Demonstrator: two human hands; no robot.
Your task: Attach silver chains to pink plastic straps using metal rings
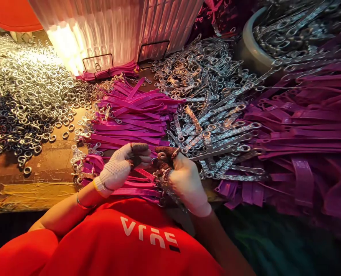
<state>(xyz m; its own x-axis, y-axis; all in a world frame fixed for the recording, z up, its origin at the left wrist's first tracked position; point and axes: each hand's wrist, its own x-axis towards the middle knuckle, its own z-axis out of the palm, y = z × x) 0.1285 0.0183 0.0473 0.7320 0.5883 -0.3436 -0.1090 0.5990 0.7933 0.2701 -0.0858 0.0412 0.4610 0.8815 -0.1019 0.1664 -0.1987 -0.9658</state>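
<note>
My left hand (120,166), in a white dotted glove with dark fingertips, is over the magenta straps (135,130), thumb and fingers bent near a strap; what lies between them is too small to tell. My right hand (182,176), gloved the same way, has its fingers closed round a metal ring (161,155) and a metal chain (170,191) that hangs below the palm. The fingertips of both hands nearly meet. Metal clasps (79,163) sit at the straps' left ends.
Loose metal rings (29,96) are heaped at the left. Metal chains (216,142) pile at centre right, beside purple straps (308,126). Behind stand a grey bucket (255,42) of chains and a ribbed translucent panel (115,30). The wooden table's edge (35,207) runs along the front.
</note>
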